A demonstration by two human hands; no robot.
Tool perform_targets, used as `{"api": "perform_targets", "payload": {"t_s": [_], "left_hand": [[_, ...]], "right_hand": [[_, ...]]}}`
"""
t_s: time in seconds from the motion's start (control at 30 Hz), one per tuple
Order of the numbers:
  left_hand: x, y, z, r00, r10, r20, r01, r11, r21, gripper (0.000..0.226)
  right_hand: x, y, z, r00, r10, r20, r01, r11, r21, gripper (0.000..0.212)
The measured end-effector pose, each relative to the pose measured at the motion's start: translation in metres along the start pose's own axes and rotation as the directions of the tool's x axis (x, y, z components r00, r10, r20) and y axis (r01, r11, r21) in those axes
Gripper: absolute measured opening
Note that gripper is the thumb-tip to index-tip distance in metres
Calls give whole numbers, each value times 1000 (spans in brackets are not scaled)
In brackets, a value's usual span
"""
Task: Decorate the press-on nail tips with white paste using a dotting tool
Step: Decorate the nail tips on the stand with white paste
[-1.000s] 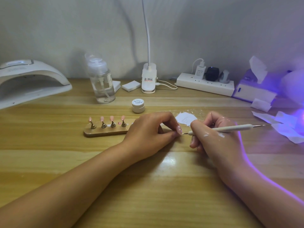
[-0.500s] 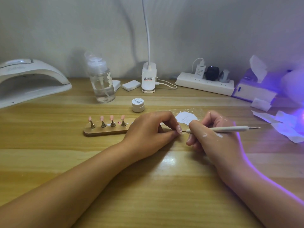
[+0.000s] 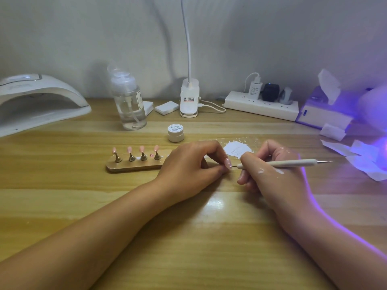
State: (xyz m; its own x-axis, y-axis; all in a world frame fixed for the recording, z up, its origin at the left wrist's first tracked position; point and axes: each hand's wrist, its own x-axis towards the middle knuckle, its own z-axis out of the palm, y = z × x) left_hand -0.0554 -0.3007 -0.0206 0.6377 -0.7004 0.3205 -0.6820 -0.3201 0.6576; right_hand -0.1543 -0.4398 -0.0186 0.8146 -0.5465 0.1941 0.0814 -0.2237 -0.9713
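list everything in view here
nail lamp: 1, white, far left
pump bottle: 1, clear, back left
desk lamp: 1, white, back centre
power strip: 1, white, back right
tissue box: 1, white, right
jar: 1, white, centre
stand: 1, wooden, centre-left
stand tips: 4, pink, on stand
paste patch: 1, white, behind hands
held tip: 1, pink, centre
dotting tool: 1, white, centre-right
left hand: 1, pinching held tip
right hand: 1, gripping dotting tool

We look through one wide-angle camera worn on the head, facing forward and down across the light wooden table (image 3: pixel 88 206) toward the pale grey wall (image 3: pixel 104 38), sitting close above the left hand (image 3: pixel 188 166) and right hand (image 3: pixel 272 172) at mid-frame.
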Motion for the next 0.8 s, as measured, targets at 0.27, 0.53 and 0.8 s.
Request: {"api": "perform_targets", "payload": {"t_s": [0.27,0.53,0.8], "left_hand": [[1,0,0,1000,1,-4,-1,1000,-1,17],[0,-1,1,1000,22,-14,-22,1000,16,14],[-1,1,0,998,51,-22,-50,998,40,15]], "right_hand": [[-1,-2,-1,1000,1,-10,-1,1000,24,20],[-2,-3,-3,999,-8,-38,11,997,75,22],[-2,-4,-1,1000,-19,-10,19,999,49,24]]}}
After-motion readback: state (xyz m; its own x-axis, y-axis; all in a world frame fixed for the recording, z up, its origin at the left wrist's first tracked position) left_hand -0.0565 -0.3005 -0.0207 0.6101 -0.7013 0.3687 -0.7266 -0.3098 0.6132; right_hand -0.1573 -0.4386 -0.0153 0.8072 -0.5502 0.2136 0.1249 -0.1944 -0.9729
